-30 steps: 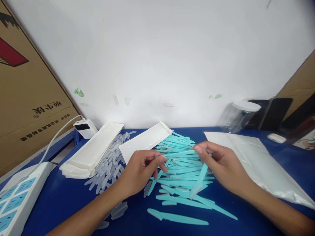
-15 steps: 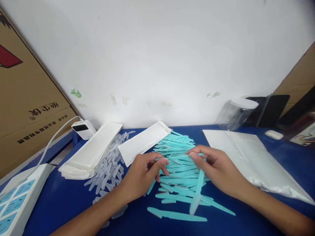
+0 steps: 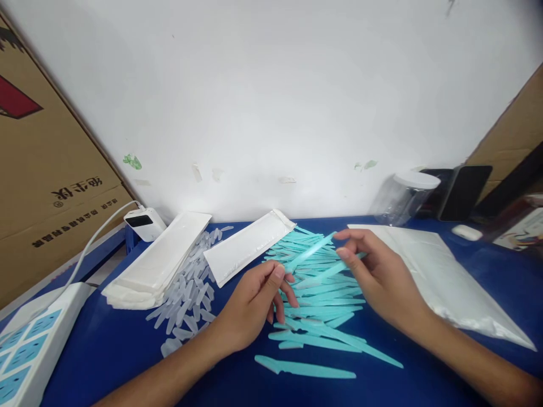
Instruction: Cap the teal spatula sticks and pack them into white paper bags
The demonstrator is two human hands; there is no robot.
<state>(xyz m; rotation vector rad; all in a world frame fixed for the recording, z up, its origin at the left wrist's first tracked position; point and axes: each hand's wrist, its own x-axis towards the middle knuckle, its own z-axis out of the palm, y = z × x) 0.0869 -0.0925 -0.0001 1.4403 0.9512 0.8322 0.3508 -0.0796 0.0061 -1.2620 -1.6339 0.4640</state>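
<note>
My left hand (image 3: 254, 302) pinches one end of a turquoise eyebrow razor (image 3: 311, 252), whose handle slants up to the right. Between the thumb and fingertips of my right hand (image 3: 379, 274) is a second eyebrow razor (image 3: 331, 273), its blade end pointing left, with a pale cover seeming to sit on that end. Beneath both hands spreads a pile of turquoise eyebrow razors (image 3: 335, 302). A single loose razor (image 3: 314, 370) lies nearer to me. Left of my left hand are many small translucent blade caps (image 3: 186, 305), partly hidden by my forearm.
White packets (image 3: 156, 263) are stacked at left, and one packet (image 3: 250, 246) lies behind the pile. A larger white bag (image 3: 449, 282) rests at right. Along the edges stand a power strip (image 3: 63, 333), a small white device (image 3: 145, 223), a clear jar (image 3: 403, 198) and a phone (image 3: 465, 192).
My right hand has moved slightly up and right. The razor in it has swung from hanging downward to pointing left. The left-hand razor now tilts upward, its far end free of my right fingers.
</note>
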